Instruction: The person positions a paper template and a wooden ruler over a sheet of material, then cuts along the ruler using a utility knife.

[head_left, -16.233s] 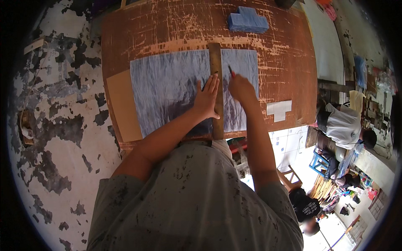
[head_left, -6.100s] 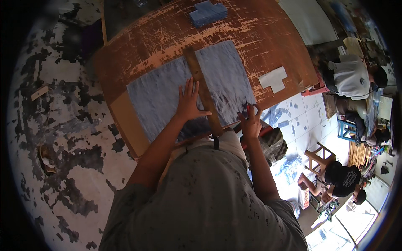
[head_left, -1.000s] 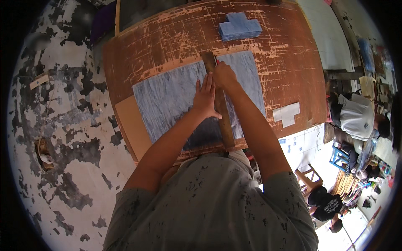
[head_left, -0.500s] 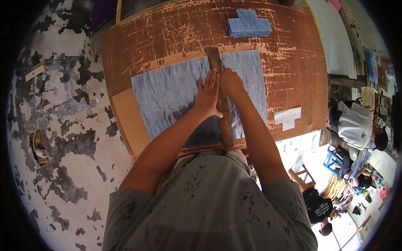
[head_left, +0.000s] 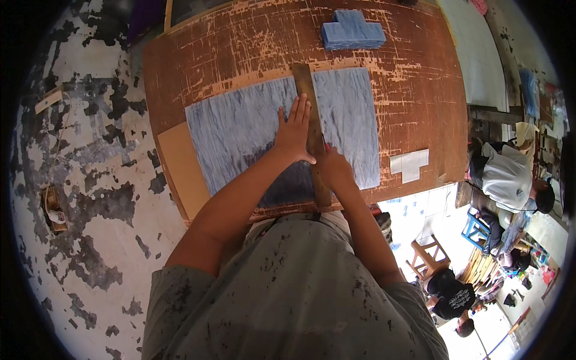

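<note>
The left hand (head_left: pixel 294 133) lies flat with fingers spread, pressing on the blue sheet (head_left: pixel 246 129) and on the wooden ruler (head_left: pixel 312 129) at its 3 o'clock side. The right hand (head_left: pixel 333 167) is clenched just beside the ruler, on a small tool, I think; I cannot tell which. The sheet is spread on a tan board (head_left: pixel 180 168) in the middle of the worktop (head_left: pixel 420 78). At 12 o'clock sits a stack of blue pieces (head_left: pixel 351 31), at 3 o'clock a white piece (head_left: pixel 410 165).
</note>
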### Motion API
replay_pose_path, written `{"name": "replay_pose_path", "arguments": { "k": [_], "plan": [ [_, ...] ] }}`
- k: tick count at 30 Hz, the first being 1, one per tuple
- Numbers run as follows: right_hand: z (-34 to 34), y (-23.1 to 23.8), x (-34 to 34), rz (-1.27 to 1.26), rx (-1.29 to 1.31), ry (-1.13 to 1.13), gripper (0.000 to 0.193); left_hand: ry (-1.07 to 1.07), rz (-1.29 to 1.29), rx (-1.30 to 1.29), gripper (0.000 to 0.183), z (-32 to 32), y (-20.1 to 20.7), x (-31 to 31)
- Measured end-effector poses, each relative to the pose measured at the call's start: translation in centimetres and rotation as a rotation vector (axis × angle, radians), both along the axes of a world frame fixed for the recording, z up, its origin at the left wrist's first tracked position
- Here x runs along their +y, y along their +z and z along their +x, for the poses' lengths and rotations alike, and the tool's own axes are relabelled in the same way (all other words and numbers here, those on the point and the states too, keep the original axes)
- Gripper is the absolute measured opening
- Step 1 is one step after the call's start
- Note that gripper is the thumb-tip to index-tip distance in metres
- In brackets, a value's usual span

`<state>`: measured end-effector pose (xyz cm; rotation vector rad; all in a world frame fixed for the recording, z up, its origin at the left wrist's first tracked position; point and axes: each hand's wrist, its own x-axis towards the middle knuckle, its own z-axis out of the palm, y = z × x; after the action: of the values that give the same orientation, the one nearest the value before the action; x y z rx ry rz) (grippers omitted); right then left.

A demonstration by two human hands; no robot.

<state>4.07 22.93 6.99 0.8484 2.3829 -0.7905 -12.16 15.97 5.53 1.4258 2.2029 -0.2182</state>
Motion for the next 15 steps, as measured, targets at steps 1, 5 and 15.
{"name": "replay_pose_path", "arguments": {
  "k": [1, 5, 15],
  "plan": [
    [0.3, 0.9, -0.2, -0.012, -0.009, -0.011, 0.037, 0.001, 0.002, 0.000, 0.170, 0.1, 0.0, 0.0],
    [1.8, 2.6, -0.3, 0.010, 0.103, 0.070, 0.028, 0.003, -0.007, 0.013, 0.171, 0.2, 0.6, 0.0],
    [-12.4, -1.5, 7.9, -0.012, 0.298, -0.355, 0.041, -0.023, 0.012, 0.021, 0.170, 0.0, 0.1, -0.1]
  ]
}}
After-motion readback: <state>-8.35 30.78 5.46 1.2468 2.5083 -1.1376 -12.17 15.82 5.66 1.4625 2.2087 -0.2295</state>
